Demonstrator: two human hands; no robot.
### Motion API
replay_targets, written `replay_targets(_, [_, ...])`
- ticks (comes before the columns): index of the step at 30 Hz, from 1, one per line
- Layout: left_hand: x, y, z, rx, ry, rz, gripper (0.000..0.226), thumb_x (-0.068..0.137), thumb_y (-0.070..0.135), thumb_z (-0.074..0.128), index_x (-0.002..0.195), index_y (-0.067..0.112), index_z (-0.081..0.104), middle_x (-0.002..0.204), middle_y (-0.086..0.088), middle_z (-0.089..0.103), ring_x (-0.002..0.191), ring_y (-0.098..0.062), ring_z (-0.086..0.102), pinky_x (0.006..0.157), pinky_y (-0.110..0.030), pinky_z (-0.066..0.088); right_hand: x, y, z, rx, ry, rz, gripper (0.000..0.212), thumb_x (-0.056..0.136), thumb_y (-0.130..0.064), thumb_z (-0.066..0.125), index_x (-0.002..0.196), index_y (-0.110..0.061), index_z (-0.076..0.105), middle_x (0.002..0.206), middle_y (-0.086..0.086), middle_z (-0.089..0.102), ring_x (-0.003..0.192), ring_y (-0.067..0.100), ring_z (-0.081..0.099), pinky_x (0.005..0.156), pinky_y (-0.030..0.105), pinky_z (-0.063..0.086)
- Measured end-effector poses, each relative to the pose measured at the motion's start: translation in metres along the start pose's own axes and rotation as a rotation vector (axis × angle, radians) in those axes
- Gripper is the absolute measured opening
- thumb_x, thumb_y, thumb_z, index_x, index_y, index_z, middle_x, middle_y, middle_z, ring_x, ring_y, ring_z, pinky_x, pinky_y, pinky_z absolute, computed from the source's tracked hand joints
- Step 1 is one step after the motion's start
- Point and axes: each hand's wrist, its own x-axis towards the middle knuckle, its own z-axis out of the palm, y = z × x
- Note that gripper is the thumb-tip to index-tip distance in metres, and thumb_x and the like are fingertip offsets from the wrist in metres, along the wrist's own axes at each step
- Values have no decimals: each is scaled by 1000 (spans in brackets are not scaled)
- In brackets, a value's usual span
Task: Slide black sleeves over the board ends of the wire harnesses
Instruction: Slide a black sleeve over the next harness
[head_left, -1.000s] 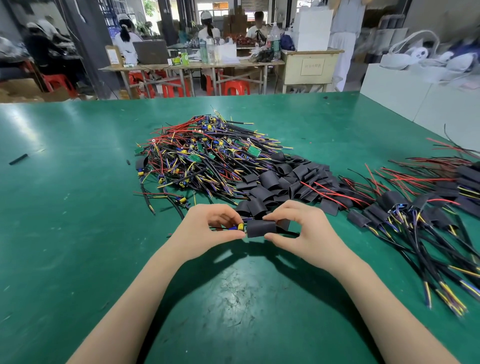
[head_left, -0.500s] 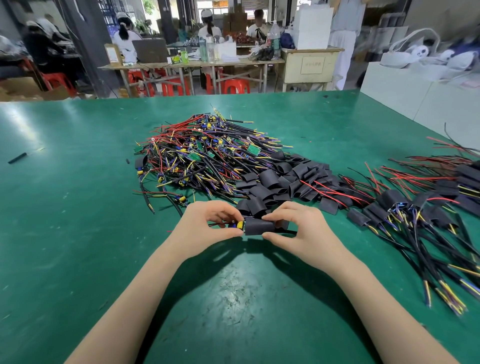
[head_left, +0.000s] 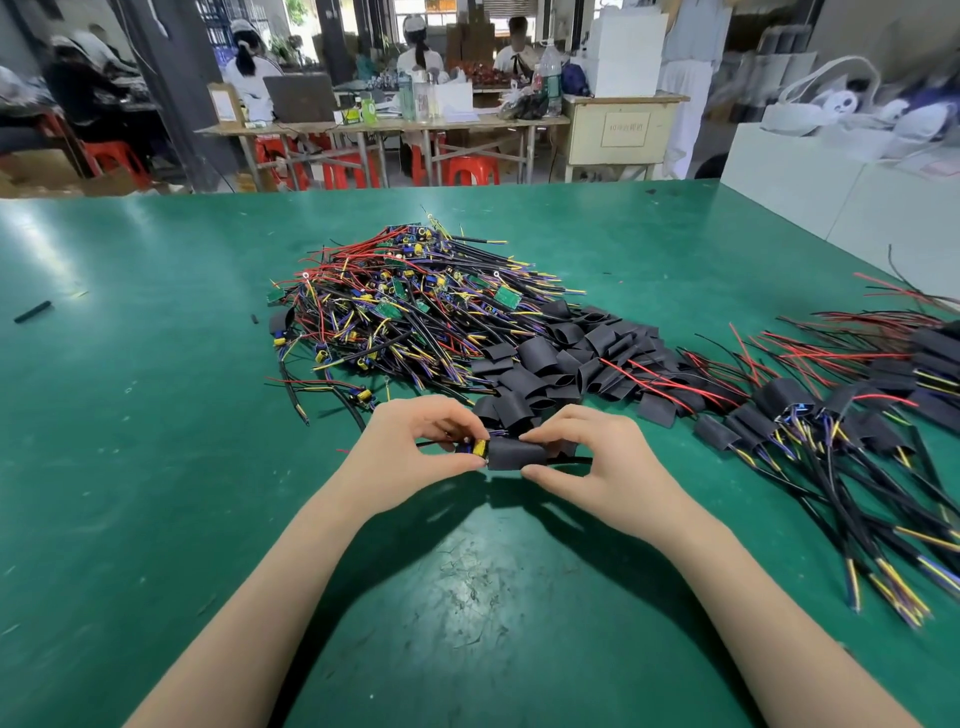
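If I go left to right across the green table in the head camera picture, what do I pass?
Small black stick → pile of bare wire harnesses → heap of loose black sleeves → row of sleeved harnesses.

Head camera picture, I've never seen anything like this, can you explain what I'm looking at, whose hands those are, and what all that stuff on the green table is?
This is one picture from a camera worn on a person's head, looking forward and down, so the two bare hands are that person's own. The left hand pinches the board end of a wire harness, where yellow and blue parts show. The right hand holds a black sleeve that partly covers that end. On the green table lie a pile of unsleeved harnesses, a heap of loose black sleeves, and, at the right, harnesses already sleeved. Behind, other people sit at tables.
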Motion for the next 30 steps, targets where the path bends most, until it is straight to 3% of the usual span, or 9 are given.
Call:
replay_targets(8, [1, 0, 1, 4, 15, 3, 25, 72, -3, 82, 90, 12, 75, 88, 3, 74, 82, -16, 69, 84, -37, 57, 1, 3, 0, 172, -19, 146, 17, 76, -23, 81, 91, -22, 75, 84, -10, 70, 75, 3, 63, 74, 22, 51])
replay_targets(12, [1, -1, 4, 9, 26, 10, 27, 70, 0, 83, 91, 13, 73, 88, 2, 74, 82, -15, 70, 82, -33, 57, 1, 4, 0, 222, -8, 187, 17, 74, -18, 82, 90, -19, 75, 82, -8, 72, 73, 2, 65, 74, 19, 51])
replay_targets(15, [1, -3, 5, -5, 37, -42, 31, 68, 5, 87, 92, 18, 71, 85, 2, 74, 78, -10, 69, 76, -25, 56, 0, 2, 0, 178, 20, 138, 19, 74, -15, 82, 91, -19, 75, 83, -10, 70, 74, 1, 63, 73, 14, 47])
replay_targets(19, [2, -4, -2, -77, -13, -103, 32, 67, 9, 88, 92, 20, 72, 87, 0, 75, 78, -12, 69, 76, -23, 56, 0, -2, 0, 58, 50, 23, 21, 74, -15, 81, 93, -23, 74, 86, -9, 67, 79, 4, 61, 75, 20, 48])
replay_targets(22, [2, -5, -7, -146, -87, -135, 33, 69, 5, 84, 96, 18, 71, 94, -2, 75, 85, -13, 69, 79, -23, 55, 1, -2, 0, 18, 81, -2, 23, 74, -14, 80, 94, -21, 74, 88, -7, 67, 80, 6, 61, 77, 23, 48])
replay_targets(30, [2, -7, -10, -259, -66, -207, 31, 70, -4, 83, 94, 11, 72, 91, -4, 76, 82, -12, 70, 76, -17, 53, 0, -4, -2, 42, 97, -52, 23, 75, -16, 81, 97, -15, 73, 89, -3, 66, 80, 8, 59, 76, 24, 48])
